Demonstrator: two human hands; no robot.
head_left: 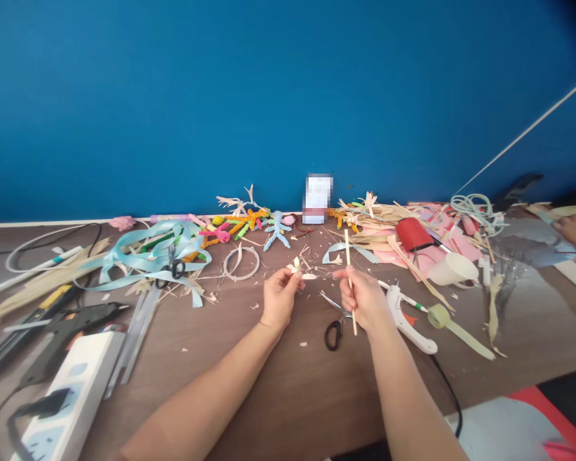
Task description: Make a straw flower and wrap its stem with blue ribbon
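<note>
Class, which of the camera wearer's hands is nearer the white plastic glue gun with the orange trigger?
Right. The right hand is just left of the glue gun in the picture; the left hand is farther left, beyond the right.

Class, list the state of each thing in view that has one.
Left hand: pinching a cream piece
Right hand: gripping a thin stick
Power strip: black plug inserted
Pale green ribbon roll: partly unrolled
Light-blue ribbon: loosely tangled
Black glue gun: lying sideways
White glue gun: lying sideways
Scissors below right hand: opening unclear
</note>
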